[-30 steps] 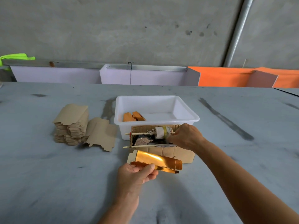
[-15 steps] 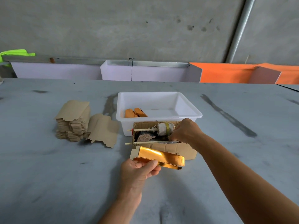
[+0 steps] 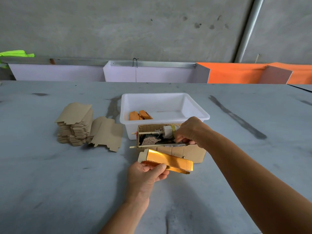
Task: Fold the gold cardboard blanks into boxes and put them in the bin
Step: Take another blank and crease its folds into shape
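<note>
My left hand (image 3: 146, 174) has its grip closed on a gold blank (image 3: 166, 160), thumb on top and fingers curled under, holding it partly folded into a long sleeve just above the counter (image 3: 50, 183). My right hand (image 3: 189, 130) reaches into the open brown carton (image 3: 185, 152) beside it, fingers curled down among the tools there; its grip seems to be pinching something near the thin stick (image 3: 157, 145) lying across the carton's front edge, though I cannot tell exactly what. To do this step well, I judge I should keep the sleeve steady and square in my left grip so its creases stay put, and bring whatever tool I fetch to the open flap end rather than loosening my hold. Behind the carton stands the white bin (image 3: 195, 105), with a few finished gold boxes (image 3: 140, 115) lying in its near left corner. Off to the left, a stack of blanks (image 3: 75, 124) sits brown side up, one loose blank (image 3: 108, 132) leaning beside it. I can read no brand, label or writing anywhere.
</note>
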